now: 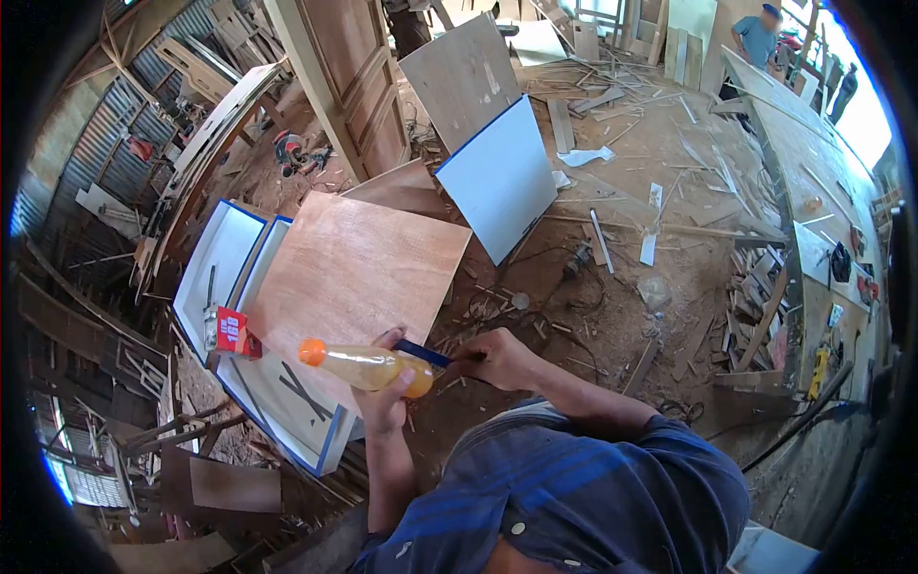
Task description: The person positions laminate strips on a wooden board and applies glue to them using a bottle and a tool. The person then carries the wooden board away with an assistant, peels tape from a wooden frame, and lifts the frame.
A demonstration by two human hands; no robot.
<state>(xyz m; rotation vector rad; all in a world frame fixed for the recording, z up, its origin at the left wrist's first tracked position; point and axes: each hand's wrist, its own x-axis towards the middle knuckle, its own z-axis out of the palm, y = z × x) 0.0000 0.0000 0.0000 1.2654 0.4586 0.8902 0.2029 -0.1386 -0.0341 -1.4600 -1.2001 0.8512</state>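
Observation:
My left hand (384, 407) is wrapped round a clear plastic bottle (359, 365) with an orange cap and yellowish liquid inside. The bottle lies tilted nearly level, cap to the left. Just behind it, a short dark blue strip (424, 353) stretches from the fingertips of my left hand to my right hand (502, 362). The right fingers are closed on the strip's end. Beneath the bottle, a brown plywood panel (368, 258) leans across a white tray-like panel with blue edges (277, 392). A red box (232, 332) sits on that panel's left side.
A white board with a blue edge (502, 177) and a wooden door (359, 81) stand ahead. Wood scraps (760, 297) and a power tool (579, 258) lie on the littered floor. A long workbench (813, 182) runs along the right, with a person (755, 40) beyond.

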